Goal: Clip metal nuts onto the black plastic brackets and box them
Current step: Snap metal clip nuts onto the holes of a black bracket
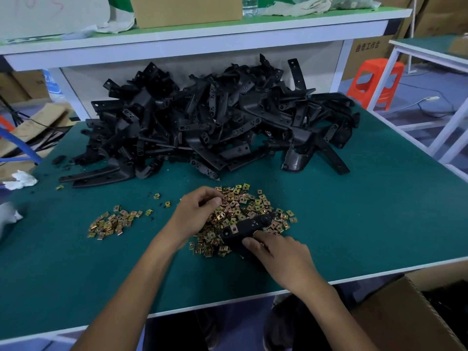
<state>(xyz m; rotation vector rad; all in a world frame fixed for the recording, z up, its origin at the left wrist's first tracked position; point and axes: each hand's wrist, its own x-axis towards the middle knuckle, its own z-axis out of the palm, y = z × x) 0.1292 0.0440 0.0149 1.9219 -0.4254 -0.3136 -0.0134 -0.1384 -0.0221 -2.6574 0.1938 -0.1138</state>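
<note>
Head view: bracket beneath right fingers, nuts seemingly between left fingers

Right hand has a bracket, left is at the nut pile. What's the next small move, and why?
Probably lift one nut clear with the left hand and bring it to the bracket: its fingers curl into the nut pile, and the right hand grips the bracket right beside it.

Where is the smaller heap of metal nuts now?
Head view: the smaller nut heap lies on the green table, left of the left hand and the larger heap.
</note>
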